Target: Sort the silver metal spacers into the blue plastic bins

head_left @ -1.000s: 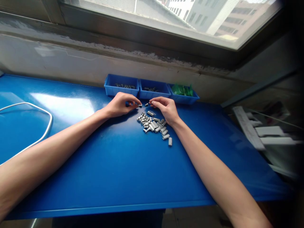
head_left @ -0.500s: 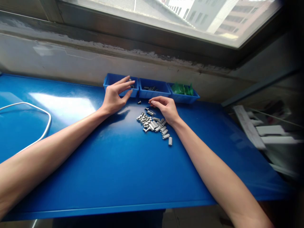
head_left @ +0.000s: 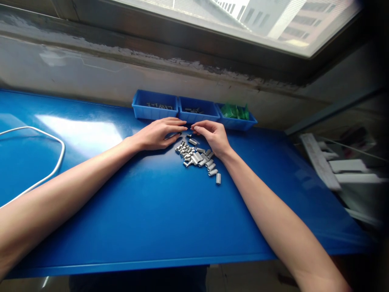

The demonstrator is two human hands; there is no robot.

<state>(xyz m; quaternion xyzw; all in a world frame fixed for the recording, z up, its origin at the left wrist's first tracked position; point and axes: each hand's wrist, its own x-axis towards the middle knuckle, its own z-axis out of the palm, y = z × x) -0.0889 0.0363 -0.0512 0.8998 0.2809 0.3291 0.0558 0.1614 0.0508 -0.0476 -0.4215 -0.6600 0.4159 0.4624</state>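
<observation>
My left hand [head_left: 161,133] lies low over the blue table, fingers stretched out and thumb apart. A small dark screw shows between its thumb and fingertips; the hand does not visibly grip it. Just to the right, my right hand [head_left: 214,137] is closed in a pinch of thumb and forefinger; whatever it may hold is too small to make out. Below the hands lies a loose pile of small metal screws [head_left: 184,149] and larger silvery metal sleeves [head_left: 199,157]. One sleeve [head_left: 218,179] sits at the pile's near right end.
Behind the hands, a left blue bin [head_left: 154,112] and a middle blue bin [head_left: 197,117] hold small metal parts. The right blue bin [head_left: 238,123] contains green packets [head_left: 234,111]. A white cable [head_left: 60,156] curves across the left of the table [head_left: 158,227].
My left hand has come down from the left bin to the table, moving right and toward me, beside the right hand. The right hand has stayed nearly in place, still pinched.
</observation>
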